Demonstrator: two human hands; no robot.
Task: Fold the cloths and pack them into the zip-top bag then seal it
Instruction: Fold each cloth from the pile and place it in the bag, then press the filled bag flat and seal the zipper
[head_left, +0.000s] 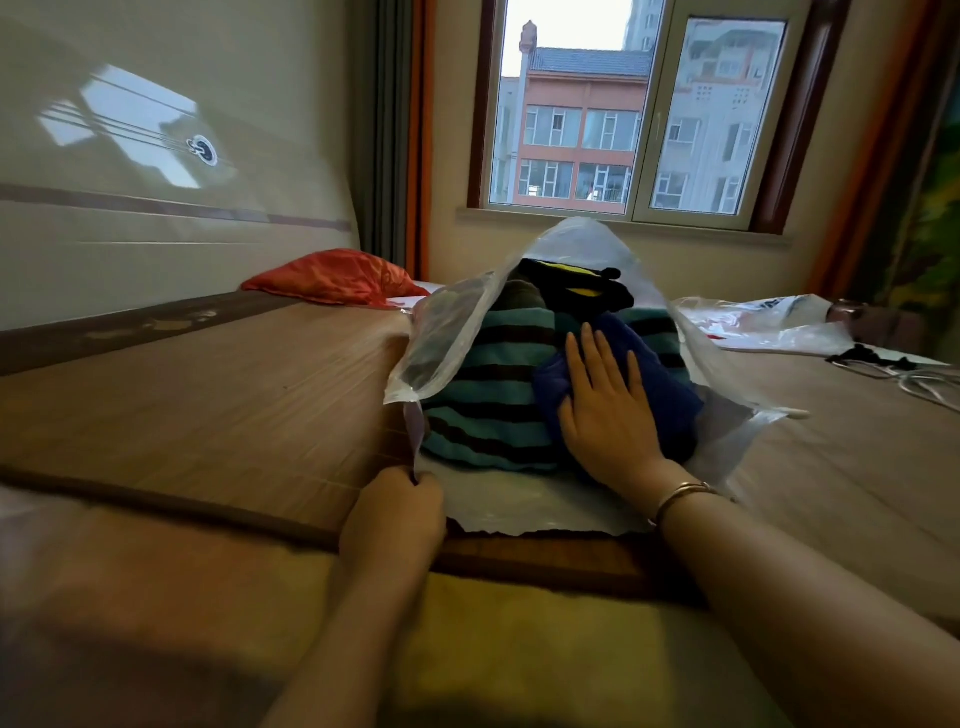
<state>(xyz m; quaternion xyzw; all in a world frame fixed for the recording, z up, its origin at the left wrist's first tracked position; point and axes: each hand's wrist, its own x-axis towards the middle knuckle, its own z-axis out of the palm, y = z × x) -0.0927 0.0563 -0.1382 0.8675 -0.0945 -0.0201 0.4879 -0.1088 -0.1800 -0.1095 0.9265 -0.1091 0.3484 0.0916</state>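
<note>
A large clear zip-top bag (447, 338) lies on the bed with its mouth open toward me. Inside it lies a folded teal and black striped cloth (483, 395), with a dark blue cloth (665, 384) on top at the right and a black and yellow cloth (576, 286) behind. My left hand (400, 499) pinches the bag's near left edge. My right hand (602, 410) lies flat inside the mouth, its fingers straight, and presses on the blue cloth.
The bag sits on a brown woven mat (208, 405) over the bed. A red pillow (337, 278) lies at the far left by the headboard. Another clear plastic bag (763, 322) and some cords (893, 369) lie to the right. A window (623, 109) is behind.
</note>
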